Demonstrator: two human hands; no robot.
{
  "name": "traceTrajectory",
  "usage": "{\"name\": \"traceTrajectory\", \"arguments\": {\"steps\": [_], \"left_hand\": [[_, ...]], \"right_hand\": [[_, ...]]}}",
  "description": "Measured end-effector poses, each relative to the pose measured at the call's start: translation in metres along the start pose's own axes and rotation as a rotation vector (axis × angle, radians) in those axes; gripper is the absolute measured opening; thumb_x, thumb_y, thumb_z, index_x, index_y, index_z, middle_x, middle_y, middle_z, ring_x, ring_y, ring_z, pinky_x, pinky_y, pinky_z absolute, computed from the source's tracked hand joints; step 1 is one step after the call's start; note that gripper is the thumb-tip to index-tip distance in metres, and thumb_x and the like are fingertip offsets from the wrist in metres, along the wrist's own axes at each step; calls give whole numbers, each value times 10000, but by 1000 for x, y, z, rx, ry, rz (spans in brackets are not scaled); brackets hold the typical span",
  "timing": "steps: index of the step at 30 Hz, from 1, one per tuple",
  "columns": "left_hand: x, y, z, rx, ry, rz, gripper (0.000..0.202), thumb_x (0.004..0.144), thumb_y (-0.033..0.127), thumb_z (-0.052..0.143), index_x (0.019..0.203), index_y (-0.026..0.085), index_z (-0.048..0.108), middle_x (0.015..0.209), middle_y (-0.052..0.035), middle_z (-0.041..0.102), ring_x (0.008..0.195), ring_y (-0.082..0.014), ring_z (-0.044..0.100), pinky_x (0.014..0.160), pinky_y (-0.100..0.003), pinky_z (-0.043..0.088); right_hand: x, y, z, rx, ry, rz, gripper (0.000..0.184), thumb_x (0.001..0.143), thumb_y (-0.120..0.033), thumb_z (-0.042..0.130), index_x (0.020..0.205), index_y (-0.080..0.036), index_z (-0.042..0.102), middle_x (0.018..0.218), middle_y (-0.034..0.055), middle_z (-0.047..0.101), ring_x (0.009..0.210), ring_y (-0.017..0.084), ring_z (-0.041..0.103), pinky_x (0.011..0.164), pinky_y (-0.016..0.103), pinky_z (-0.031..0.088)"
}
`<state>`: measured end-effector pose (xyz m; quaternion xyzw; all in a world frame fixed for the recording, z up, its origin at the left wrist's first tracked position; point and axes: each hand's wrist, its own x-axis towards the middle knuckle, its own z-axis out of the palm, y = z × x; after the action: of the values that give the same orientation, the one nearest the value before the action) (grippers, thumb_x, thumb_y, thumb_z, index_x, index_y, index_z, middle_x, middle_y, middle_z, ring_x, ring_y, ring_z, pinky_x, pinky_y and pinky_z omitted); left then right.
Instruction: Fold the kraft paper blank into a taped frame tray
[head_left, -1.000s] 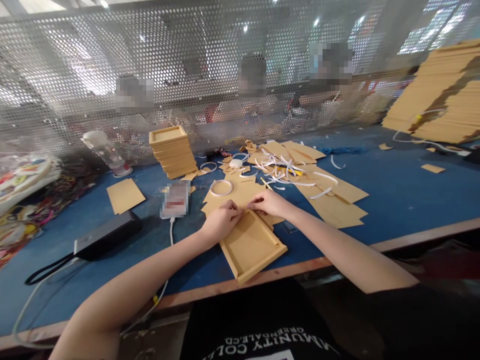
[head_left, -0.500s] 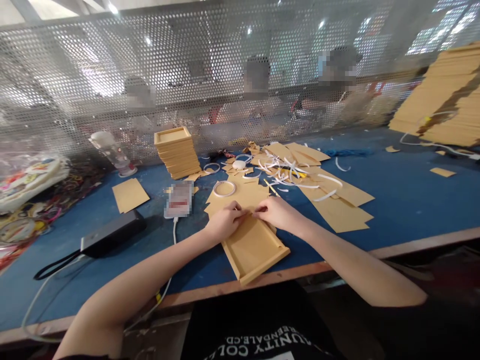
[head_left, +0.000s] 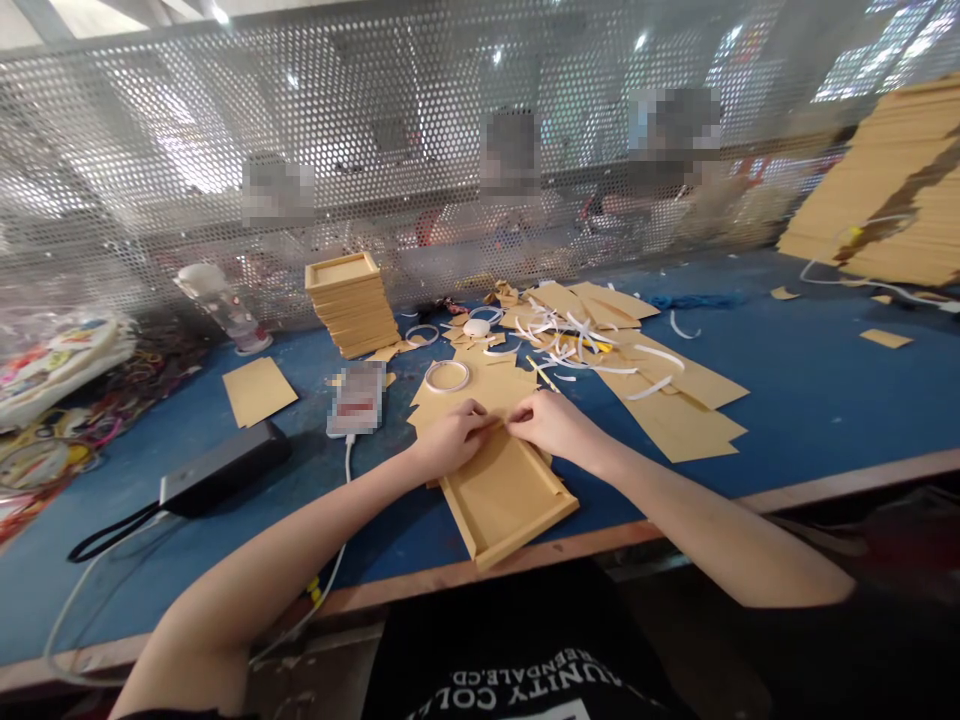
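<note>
In front of me a shallow tan cardboard tray with folded rims lies on the blue table, its near end close to the table's edge. My left hand pinches the far edge of this tray at its left part. My right hand is closed on the same far edge, a little to the right. Both sets of fingertips nearly meet there, and the exact fold between them is hard to see. Beyond the hands, flat cardboard pieces carry a roll of white tape.
A stack of finished-looking trays stands back left, near a phone on a cable. A black speaker-like box lies left. White paper strips and cardboard sheets are scattered right. Perforated metal panel behind; people sit beyond.
Both hands stay at the tray's far edge with only tiny finger shifts. The view has moved very slightly.
</note>
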<state>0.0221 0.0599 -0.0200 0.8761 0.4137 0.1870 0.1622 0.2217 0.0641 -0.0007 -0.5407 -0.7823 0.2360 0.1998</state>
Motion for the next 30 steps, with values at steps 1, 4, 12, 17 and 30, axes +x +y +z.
{"name": "traceTrajectory", "arguments": {"steps": [1,4,12,17,30], "left_hand": [[0,1,-1,12,-3,0,329,926,199,453,1176,215,666,1069,-76,594,966,-181,607,904,-279,476],[-2,5,-2,64,-15,-4,345,934,204,434,1207,224,645,1096,-76,582,974,-183,601,900,-279,481],[-6,11,-2,181,-23,47,374,931,136,416,1254,193,595,1117,-88,573,1014,-193,573,921,-292,476],[-4,12,0,259,-50,76,366,928,115,412,1250,141,583,1090,-104,567,986,-196,559,895,-298,490],[-4,8,3,220,-28,93,354,940,125,375,1210,158,601,1063,-97,557,969,-180,559,880,-288,489]], "right_hand": [[0,0,1,-6,6,5,134,735,-227,633,716,-185,759,734,72,759,718,210,688,580,238,407],[0,0,2,-17,18,15,120,730,-218,644,725,-183,758,731,79,757,728,221,692,602,242,425],[-7,1,9,14,54,38,154,791,-253,612,791,-178,746,808,81,764,796,223,713,650,250,455],[-11,0,11,27,52,30,161,821,-247,596,820,-169,736,824,84,763,821,224,713,667,253,469],[-13,1,16,120,66,-18,104,827,-190,597,829,-152,694,829,83,736,789,208,683,692,274,470]]}}
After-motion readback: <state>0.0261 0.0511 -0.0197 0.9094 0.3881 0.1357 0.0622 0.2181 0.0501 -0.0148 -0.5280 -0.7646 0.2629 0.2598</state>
